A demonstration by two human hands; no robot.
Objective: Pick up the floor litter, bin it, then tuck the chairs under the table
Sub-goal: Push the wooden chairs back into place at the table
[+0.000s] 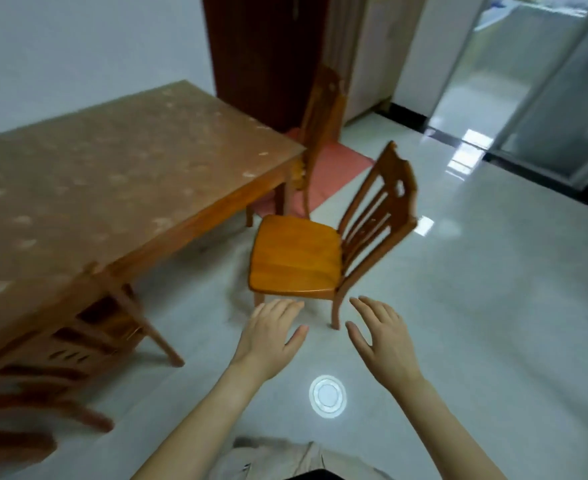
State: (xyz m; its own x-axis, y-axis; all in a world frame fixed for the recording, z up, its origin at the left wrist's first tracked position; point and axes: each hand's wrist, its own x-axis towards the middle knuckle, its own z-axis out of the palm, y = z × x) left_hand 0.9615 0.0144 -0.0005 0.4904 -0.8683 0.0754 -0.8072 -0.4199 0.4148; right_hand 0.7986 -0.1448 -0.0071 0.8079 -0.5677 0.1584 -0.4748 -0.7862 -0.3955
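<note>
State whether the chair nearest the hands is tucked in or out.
Out: the chair stands apart from the table, whole seat showing.

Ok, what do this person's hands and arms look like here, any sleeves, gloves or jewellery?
Both are bare. The left hand and right hand wear no gloves, and no ring, watch or band shows. The forearms are uncovered down to the picture's lower edge, so no sleeve is in view. Between them, a strip of beige clothing shows.
</note>
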